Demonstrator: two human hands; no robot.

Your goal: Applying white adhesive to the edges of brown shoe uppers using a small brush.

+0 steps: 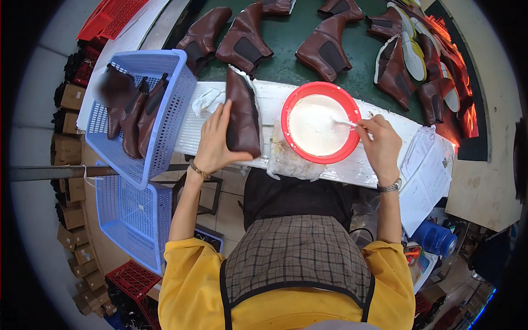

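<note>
My left hand (213,139) curves around a brown leather ankle boot (242,113) lying on the white work board (187,140). Its thumb presses along the near end, and the fingers lie against the boot's left side. White material shows at the boot's far edge. My right hand (380,144) pinches a thin white-coated brush (345,123), whose tip is in the white liquid (316,124). A red bowl (286,131) holds that liquid, standing on the board just right of the boot.
A blue basket (179,82) with several boots stands left; another blue basket (102,203) sits below. Several brown boots (324,47) lie on the green surface (286,52) ahead. Pale soles (413,59) and a glowing orange area are at right. Papers (423,176) cover the board's right end.
</note>
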